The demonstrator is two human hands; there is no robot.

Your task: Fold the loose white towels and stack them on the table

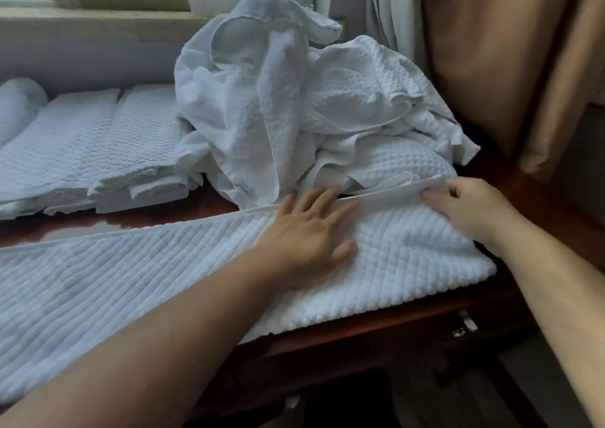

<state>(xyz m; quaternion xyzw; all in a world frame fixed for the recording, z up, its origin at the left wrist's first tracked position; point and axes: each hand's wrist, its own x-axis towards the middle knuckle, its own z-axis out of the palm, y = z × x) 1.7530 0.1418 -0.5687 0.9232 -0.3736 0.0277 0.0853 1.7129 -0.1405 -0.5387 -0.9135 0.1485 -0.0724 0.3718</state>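
Far left: a stack of folded towels (pixel 98 152) lies on the table (pixel 360 326), with a rolled one (pixel 16 103) at the frame edge beside it. These are taken as finished work.

Near left to centre: the towel in hand (pixel 131 270), white and quilted, is spread flat along the near side of the table. Its long axis runs left to right, roughly parallel to the near table edge. The left end passes out of view; the right short end stops just short of the table's right end. The hemmed long edge faces the far side.

Centre: the left hand (pixel 307 231) lies flat on the towel, fingers spread and straight, pressing the cloth down just inside the far hem.

Behind it: a heap of loose towels (pixel 294 107) awaits folding, touching the far hem.

Right: the right hand (pixel 468 208) pinches the far hem near the right corner, fingers curled on the cloth.

Assessment: the step appears to be squaring and smoothing this towel before a fold. Whether it is already doubled cannot be determined. The next move likely calls for lifting the pinched hem clear of the heap and carrying it over while the left hand anchors the fold line.
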